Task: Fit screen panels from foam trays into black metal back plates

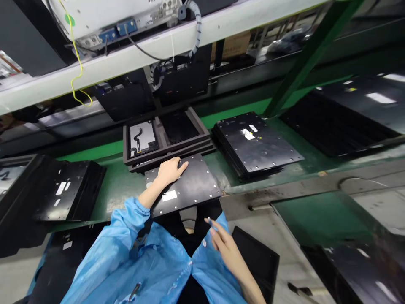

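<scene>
My left hand [171,169] lies flat, fingers stretched out, on a black metal plate [193,185] with small holes and a white label, at the near edge of the green bench. My right hand [223,245] hangs below the bench edge near my blue coat, fingers loosely curled around a thin blue pen-like thing. Just behind the plate stands a stack of black trays [167,139]; the left compartment holds a grey panel with a black cable.
A stack of black plates [256,145] lies to the right, another stack [68,190] to the left. A white shelf beam [126,59] with cables and a yellow wire runs overhead. A green post [303,63] slants at right. Dark panels lie low at right.
</scene>
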`<state>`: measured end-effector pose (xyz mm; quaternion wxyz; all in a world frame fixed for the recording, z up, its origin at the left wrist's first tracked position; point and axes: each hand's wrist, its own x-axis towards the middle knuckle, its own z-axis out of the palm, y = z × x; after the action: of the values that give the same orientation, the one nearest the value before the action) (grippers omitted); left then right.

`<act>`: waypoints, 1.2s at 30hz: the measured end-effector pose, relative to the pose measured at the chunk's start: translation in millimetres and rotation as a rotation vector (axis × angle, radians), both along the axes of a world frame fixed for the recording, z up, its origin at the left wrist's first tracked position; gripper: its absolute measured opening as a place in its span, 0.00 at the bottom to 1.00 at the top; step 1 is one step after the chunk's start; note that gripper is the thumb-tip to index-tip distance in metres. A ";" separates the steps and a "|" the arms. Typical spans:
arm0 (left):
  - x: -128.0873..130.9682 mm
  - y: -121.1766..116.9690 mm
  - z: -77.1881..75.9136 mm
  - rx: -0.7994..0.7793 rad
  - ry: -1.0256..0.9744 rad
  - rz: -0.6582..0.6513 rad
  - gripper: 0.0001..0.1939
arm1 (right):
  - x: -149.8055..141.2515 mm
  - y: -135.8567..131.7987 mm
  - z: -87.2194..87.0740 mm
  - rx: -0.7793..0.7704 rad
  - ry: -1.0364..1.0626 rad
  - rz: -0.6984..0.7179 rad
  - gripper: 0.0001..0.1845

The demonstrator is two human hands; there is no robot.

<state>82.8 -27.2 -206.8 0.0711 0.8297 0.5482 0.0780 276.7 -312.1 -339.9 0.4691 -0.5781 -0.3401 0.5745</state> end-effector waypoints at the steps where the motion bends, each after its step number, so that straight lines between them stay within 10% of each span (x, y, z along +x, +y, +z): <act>1: -1.4 -1.3 -0.9 0.001 -0.010 0.000 0.31 | 1.4 7.8 6.1 0.051 -0.025 0.015 0.33; 20: -8.8 -7.0 -10.3 0.038 0.008 -0.051 0.29 | -28.8 50.2 -3.4 0.179 0.004 -0.117 0.25; 31: -6.1 -8.9 -9.6 0.001 0.001 -0.029 0.30 | -33.2 57.8 28.5 0.018 0.168 -0.060 0.27; 36: -9.7 -5.3 -4.5 0.006 -0.017 -0.065 0.30 | -19.0 68.1 42.2 0.106 -0.148 0.032 0.28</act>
<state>73.1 -32.5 -211.3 0.0757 0.8464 0.5203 0.0845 257.7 -244.0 -297.7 0.4632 -0.5880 -0.4129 0.5190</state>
